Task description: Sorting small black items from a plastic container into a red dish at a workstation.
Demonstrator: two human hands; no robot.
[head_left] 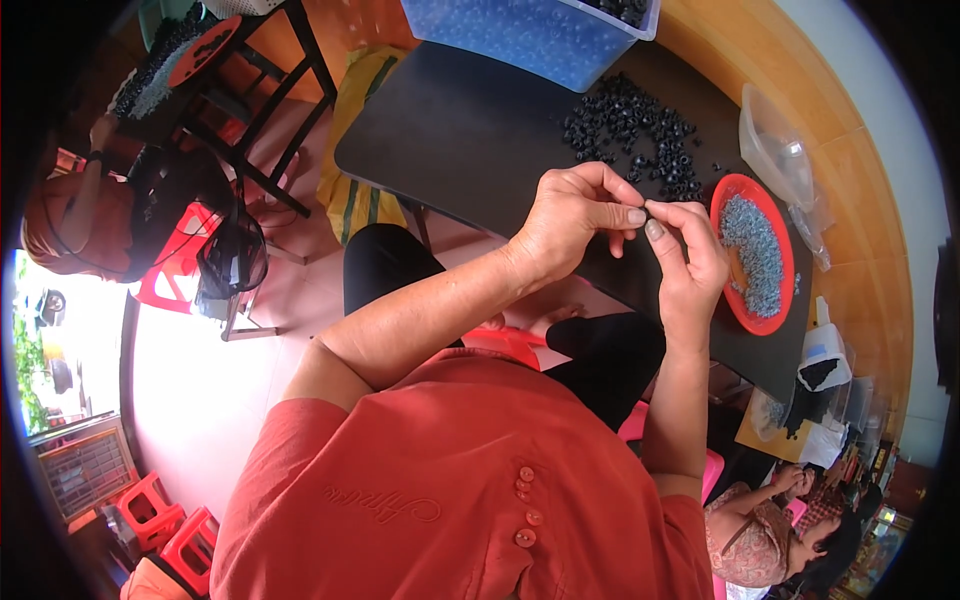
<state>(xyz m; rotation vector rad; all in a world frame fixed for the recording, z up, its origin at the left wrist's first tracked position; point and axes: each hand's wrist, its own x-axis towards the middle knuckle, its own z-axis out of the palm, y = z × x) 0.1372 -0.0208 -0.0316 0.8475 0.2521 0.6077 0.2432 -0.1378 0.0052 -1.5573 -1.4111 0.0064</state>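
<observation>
Over the table's near edge, my left hand (572, 215) and my right hand (692, 252) meet fingertip to fingertip. Both are closed in a pinch. A tiny dark piece (648, 211) shows between the fingertips, mostly covered by them; its kind is too small to tell. Just beyond my hands lies a loose pile of small black ring-like parts (625, 122). To the right of my right hand, a red oval tray (783, 243) holds many small grey-blue pieces (750, 255).
A translucent blue bin (520, 40) stands at the dark table's (450, 130) far side. Clear plastic containers (775, 150) sit by the right wall. A yellow sack (360, 140) lies left of the table. Other people work at far left and lower right; red stools (150, 510) stand lower left.
</observation>
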